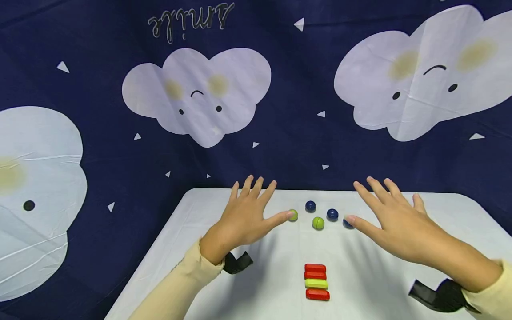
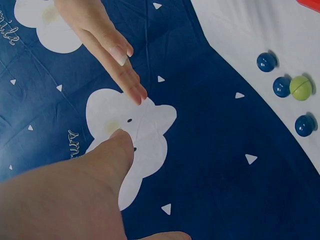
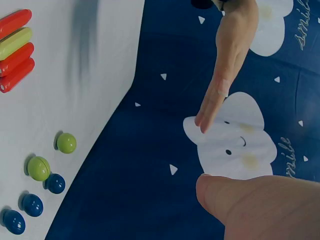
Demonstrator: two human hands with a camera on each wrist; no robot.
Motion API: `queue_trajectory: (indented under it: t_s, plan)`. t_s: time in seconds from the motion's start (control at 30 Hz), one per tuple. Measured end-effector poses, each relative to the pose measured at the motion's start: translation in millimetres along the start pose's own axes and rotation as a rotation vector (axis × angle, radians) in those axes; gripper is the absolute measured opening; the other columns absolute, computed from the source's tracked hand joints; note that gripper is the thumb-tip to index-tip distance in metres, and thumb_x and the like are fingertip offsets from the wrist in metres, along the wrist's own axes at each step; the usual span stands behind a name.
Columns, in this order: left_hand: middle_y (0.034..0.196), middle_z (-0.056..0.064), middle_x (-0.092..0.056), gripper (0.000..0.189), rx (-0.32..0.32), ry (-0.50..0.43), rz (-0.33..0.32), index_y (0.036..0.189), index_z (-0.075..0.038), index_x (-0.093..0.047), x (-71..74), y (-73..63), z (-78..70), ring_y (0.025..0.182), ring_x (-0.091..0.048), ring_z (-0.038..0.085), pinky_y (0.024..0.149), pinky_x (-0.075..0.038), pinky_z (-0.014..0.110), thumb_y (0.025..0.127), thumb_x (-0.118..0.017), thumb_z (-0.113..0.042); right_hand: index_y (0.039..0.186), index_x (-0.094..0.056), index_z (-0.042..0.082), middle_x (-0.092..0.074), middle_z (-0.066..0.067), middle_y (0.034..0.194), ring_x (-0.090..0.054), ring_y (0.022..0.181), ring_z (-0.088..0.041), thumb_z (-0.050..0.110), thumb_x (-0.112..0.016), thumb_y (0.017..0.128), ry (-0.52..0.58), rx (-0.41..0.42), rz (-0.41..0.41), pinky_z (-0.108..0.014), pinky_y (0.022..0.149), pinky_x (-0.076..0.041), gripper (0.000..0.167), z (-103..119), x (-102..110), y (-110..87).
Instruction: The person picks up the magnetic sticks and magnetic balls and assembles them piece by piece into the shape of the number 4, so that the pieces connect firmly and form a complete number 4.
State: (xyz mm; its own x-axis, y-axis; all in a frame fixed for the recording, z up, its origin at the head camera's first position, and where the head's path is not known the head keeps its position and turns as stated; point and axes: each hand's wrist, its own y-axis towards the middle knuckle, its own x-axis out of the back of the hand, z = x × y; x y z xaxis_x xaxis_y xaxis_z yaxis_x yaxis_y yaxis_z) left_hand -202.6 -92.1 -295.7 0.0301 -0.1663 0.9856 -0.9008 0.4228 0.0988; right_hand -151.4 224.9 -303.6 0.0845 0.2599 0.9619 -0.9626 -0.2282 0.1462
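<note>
My left hand (image 1: pixel 242 215) is held over the left part of the white table, fingers straight and spread, holding nothing. On the other side, my right hand (image 1: pixel 404 224) is likewise spread with nothing in it. Between them lie three dark blue balls (image 1: pixel 332 215) and two green balls (image 1: pixel 318 223). The left thumb tip overlaps one green ball in the head view, and the right thumb partly hides one blue ball. Closer to me, three red sticks (image 1: pixel 318 294) and one yellow-green stick (image 1: pixel 316 284) lie side by side in a short column.
The white tabletop (image 1: pixel 280 284) has rounded far corners. Behind it hangs a dark blue cloth (image 1: pixel 296 111) printed with white clouds and small triangles. A black strap (image 1: pixel 436 295) hangs from the right wrist, another black strap (image 1: pixel 238 262) from the left.
</note>
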Motion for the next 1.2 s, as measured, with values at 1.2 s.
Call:
queue_trajectory:
  t_s: [1.2]
  plan:
    - [0.144,0.005,-0.059,0.078,-0.064,-0.117,0.145,0.149,-0.015,-0.055,-65.4,-13.0,40.9,0.136,-0.051,0.03,0.112,-0.037,0.051,0.091,-0.065,-0.066,0.144,-0.058,0.011,-0.059,-0.023,0.139,-0.046,0.132,-0.051,0.065,-0.059,0.096,0.046,0.004,-0.039,-0.081,0.099,-0.021,0.073,-21.5,-65.2,-17.0]
